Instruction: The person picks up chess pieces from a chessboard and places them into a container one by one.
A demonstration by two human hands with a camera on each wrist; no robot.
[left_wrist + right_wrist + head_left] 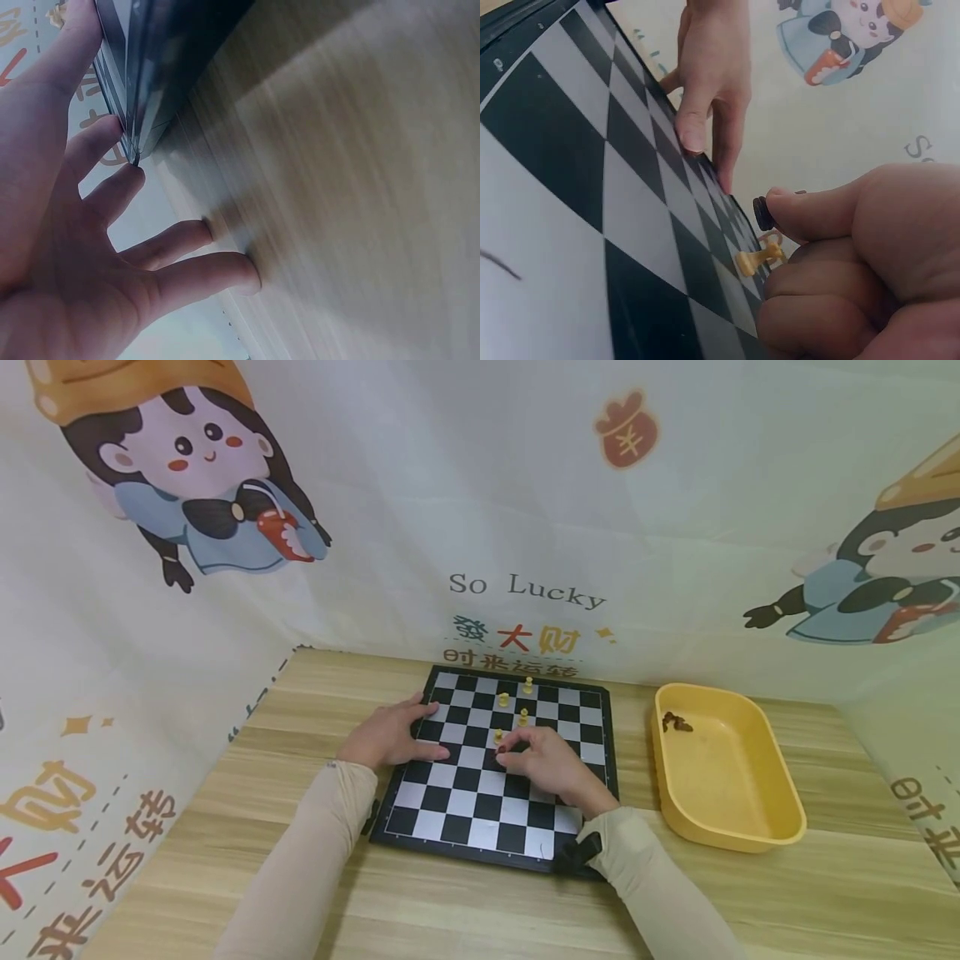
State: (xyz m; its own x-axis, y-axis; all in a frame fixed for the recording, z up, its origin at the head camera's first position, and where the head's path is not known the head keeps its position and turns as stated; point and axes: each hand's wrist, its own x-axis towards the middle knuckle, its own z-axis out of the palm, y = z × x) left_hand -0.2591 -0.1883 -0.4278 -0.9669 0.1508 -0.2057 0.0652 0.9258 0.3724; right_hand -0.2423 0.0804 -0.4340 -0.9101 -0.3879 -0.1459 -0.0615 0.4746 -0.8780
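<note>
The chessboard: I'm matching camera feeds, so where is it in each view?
Head: the chessboard lies below centre.
Left wrist: it shows edge-on at the top, left of centre.
Right wrist: it slants across most of the left half.
Shared by all views: the left hand, at the chessboard's edge.

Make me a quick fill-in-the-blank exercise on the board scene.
1. The dark piece is held by the person's ____.
2. In the head view, ____ light pieces can be seen on the chessboard.
3. The left hand touches the chessboard's ____ edge, as the person sees it.
4. The tray beside the chessboard is coloured ____.

Missing words: right hand; four; left; yellow.
</note>
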